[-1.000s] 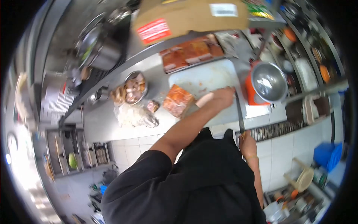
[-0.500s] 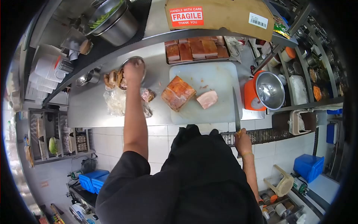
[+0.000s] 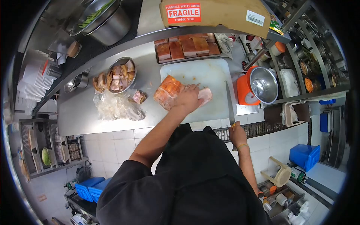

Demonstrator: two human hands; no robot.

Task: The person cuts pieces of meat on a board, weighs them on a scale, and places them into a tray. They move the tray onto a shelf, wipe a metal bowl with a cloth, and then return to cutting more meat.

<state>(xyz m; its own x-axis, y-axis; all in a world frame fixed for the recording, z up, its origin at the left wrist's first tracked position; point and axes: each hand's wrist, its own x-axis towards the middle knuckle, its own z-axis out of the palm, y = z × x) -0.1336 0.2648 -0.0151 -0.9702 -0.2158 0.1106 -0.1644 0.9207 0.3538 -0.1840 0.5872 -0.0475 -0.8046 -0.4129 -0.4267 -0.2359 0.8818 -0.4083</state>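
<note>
Plainly, right hand (image 3: 237, 135) clasping knife (image 3: 230, 104), left hand (image 3: 189, 99) across slab (image 3: 167, 91) and slice (image 3: 206, 93) on board (image 3: 212, 73), its grip I can't tell

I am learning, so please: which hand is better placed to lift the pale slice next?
Probably the left hand: it is at the pale slice, while the right hand holds the knife.

The meat block (image 3: 165, 92) I see on the milky-white cutting board (image 3: 212, 75) is orange-brown streaked with paler patches, the meat slice (image 3: 207, 96) is soft pink, and the tray's pork slabs (image 3: 193, 45) show russet tops over pale sides. The knife blade (image 3: 229, 103) is dull grey, the kitchen scale (image 3: 243, 89) bright orange, the cardboard box (image 3: 221, 15) tan with a red-and-white label (image 3: 183, 13), and the floor tiles (image 3: 120, 148) white with thin darker grid lines.
</note>
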